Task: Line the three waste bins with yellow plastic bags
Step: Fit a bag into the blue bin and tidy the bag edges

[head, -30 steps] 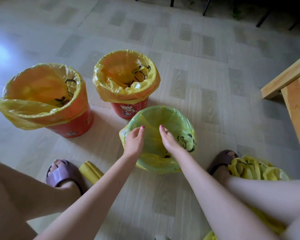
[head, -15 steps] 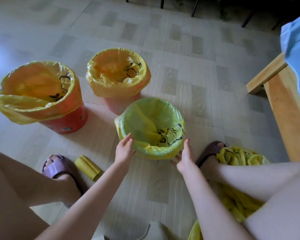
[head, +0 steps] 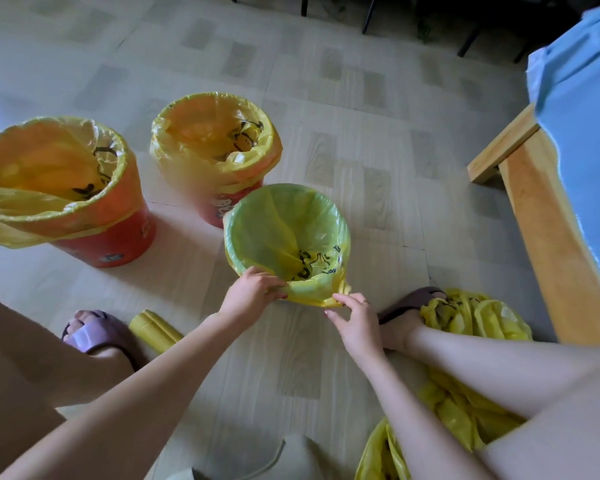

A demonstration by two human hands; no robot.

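Three waste bins stand on the floor, each with a yellow plastic bag over its rim. A large red bin [head: 111,237] is at the left, a smaller red bin [head: 219,206] behind the middle. The nearest bin looks green through its yellow bag [head: 274,223]. My left hand [head: 252,292] grips the folded bag edge at that bin's near rim. My right hand [head: 354,318] pinches the bunched edge of the same bag [head: 336,292] at the near right.
A roll of yellow bags [head: 155,329] lies by my left foot [head: 90,332]. Crumpled yellow bags [head: 471,317] lie around my right foot. A wooden bench with a blue cover [head: 548,237] stands at the right. Chair legs [head: 368,12] are at the far edge.
Both hands came out of the near bin, moved to its near outer side, and now grip the bag's folded edge there. The view has tilted and shifted slightly.
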